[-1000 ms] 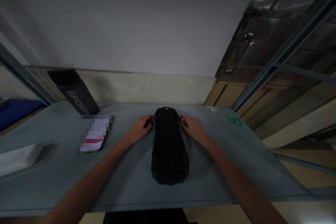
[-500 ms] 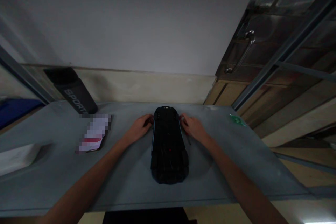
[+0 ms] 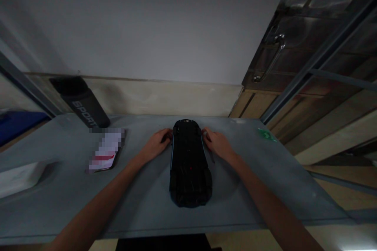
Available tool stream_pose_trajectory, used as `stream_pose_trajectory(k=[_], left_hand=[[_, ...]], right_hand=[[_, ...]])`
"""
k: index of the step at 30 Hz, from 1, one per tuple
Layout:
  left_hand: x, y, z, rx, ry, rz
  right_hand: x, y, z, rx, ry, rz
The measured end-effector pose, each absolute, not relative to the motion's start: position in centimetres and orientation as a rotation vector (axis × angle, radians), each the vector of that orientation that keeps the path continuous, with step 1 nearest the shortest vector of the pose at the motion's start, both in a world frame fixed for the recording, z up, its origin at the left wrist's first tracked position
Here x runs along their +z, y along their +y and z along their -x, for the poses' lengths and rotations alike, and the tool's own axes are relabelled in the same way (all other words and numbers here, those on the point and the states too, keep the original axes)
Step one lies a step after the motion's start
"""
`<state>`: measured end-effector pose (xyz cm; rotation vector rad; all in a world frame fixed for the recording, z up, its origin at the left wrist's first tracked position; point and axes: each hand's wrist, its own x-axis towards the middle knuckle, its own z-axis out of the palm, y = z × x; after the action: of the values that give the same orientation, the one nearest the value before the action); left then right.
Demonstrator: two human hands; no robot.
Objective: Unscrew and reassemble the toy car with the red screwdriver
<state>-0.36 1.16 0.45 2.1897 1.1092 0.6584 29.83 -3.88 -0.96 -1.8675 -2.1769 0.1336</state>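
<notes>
A black toy car [image 3: 189, 157] lies upside down on the grey table, its dark underside facing up and thin blue strips showing along its sides. My left hand [image 3: 159, 141] has its fingers curled against the car's left side near the far end. On the opposite side, my right hand [image 3: 216, 143] is closed in the same way, with the fingertips at the car's edge. A thin dark object [image 3: 212, 159] pokes out beside the right hand; its kind cannot be made out.
A dark bottle marked SPORT [image 3: 85, 104] stands at the back left, beside a blurred-out phone-like object [image 3: 107, 153]. A white object [image 3: 22, 178] lies at the left. Green plastic [image 3: 266, 135] sits near the right edge of the grey table [image 3: 265, 172]. A wall rises behind.
</notes>
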Motion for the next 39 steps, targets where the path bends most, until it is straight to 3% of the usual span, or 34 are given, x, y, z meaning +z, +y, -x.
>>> stream_pose_trajectory(k=[16,25,31,39], left_hand=[[0.2,1.4,0.5,0.689,1.077,-2.176],[-0.7,2.5,0.9,0.871,1.057,-1.819],[-0.5,1.4,0.5,0.826,0.854,-1.441],[-0.2,0.8,0.2,0.689,0.827,-1.471]], right_hand=[[-0.3,-4.1,-30.0,0.205,-2.204,1.848],[1.7,-5.4,-30.6,0.321,-2.289,1.742],[1.8,-6.2,-30.6,0.225,-2.325,1.666],[2.4,-6.3,-30.2,0.212,-2.338,1.769]])
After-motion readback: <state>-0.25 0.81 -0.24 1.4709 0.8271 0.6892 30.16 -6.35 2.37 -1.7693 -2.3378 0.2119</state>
